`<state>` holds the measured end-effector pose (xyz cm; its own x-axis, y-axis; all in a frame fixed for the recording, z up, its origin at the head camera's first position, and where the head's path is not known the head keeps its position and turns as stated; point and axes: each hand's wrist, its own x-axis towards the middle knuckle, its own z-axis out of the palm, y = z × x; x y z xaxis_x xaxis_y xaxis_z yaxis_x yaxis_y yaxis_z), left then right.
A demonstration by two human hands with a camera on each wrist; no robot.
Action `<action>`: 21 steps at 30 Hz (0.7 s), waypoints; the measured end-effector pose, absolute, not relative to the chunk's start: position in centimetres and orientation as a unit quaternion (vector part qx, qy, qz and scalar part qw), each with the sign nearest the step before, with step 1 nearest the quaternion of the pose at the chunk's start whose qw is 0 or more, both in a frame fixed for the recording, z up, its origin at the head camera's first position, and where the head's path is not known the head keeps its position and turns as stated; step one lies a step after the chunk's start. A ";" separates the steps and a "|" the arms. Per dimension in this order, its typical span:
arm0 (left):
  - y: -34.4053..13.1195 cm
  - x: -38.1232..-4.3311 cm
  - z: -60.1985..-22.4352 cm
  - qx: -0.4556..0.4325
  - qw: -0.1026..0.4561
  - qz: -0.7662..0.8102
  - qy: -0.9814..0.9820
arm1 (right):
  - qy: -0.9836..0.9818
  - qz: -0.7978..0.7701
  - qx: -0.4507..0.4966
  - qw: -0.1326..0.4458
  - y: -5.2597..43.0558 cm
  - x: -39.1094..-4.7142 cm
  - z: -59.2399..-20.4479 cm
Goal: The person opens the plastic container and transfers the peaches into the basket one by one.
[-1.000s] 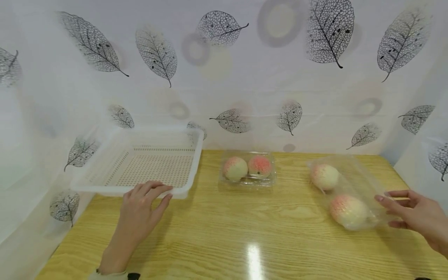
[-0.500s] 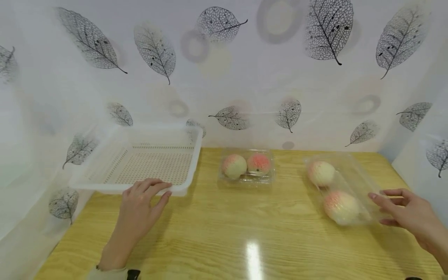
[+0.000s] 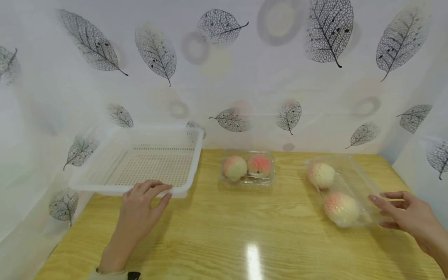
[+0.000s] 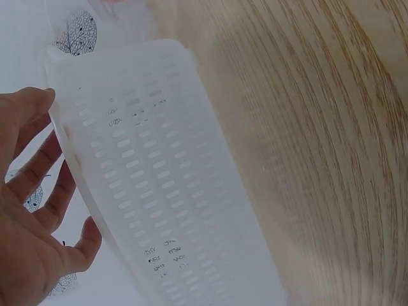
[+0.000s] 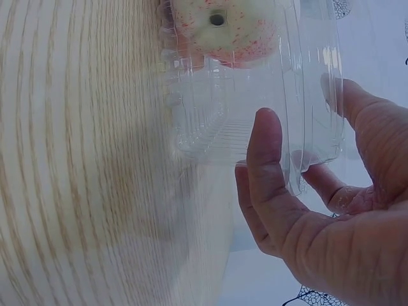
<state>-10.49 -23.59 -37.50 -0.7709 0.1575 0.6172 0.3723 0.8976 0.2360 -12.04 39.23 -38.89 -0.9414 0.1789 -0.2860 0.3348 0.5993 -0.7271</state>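
Observation:
My left hand (image 3: 140, 217) holds the near rim of a white plastic basket (image 3: 190, 171), fingers over the edge and thumb beside it. The left wrist view shows the basket's slotted side wall (image 4: 146, 172), marked with small dark writing. At the right, my right hand (image 3: 407, 212) grips the end of a clear plastic fruit box (image 3: 360, 182), thumb on one side and fingers on the other. Two pink-and-cream peaches, a far one (image 3: 321, 175) and a near one (image 3: 341, 209), lie in that box. In the right wrist view, one peach (image 5: 242, 32) shows a dark round hole.
A second clear box (image 3: 245, 182) with two peaches stands at the back middle, between basket and right-hand box. The wood-grain table (image 3: 210, 241) ends at a white curtain (image 3: 245, 89) with leaf prints, which also hangs along both sides.
My right hand and its box have moved slightly to the left, mostly in the first half second. The left hand and the basket stay in place.

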 end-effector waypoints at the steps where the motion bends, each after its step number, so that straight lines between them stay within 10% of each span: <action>1: -23.6 -10.5 -37.5 -0.144 0.307 -0.175 -0.924 | 0.889 -0.425 0.143 0.092 39.3 -12.0 -38.9; 21: -23.7 -10.5 -37.8 -0.147 0.311 -0.179 -0.922 | 0.888 -0.436 0.129 0.073 39.1 -11.8 -39.4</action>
<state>-10.46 -23.68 -37.85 -0.7629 0.1605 0.6263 0.3827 0.8928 0.2374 -11.76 39.07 -39.38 -0.9560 0.1652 -0.2426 0.2929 0.5866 -0.7550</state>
